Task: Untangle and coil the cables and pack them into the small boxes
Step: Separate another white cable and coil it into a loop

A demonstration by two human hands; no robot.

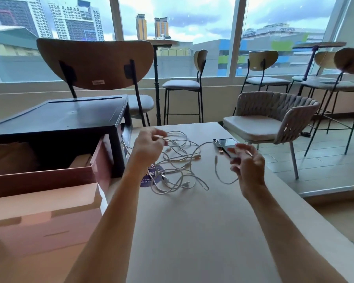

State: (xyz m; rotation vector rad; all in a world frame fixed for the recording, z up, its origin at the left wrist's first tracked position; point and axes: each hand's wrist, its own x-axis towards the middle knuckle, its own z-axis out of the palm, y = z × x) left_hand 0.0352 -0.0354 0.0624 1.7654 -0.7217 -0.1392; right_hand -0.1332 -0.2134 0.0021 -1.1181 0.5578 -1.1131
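I see a phone (227,147) just right of the cable tangle (178,166) on the surface (192,231). pink boxes (49,203) and a black stand (59,119) sit left of it. Over the tangle, left grip (149,147) pinches a strand; right grip (246,164) is curled round a loose cable (219,176).

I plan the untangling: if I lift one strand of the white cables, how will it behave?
Probably floppy: the white cables lie in loose curls, and the strand held by the right hand sags in a loop. Likely light, since the left hand pinches one with its fingertips. Neighbours may drag along, as many cross.
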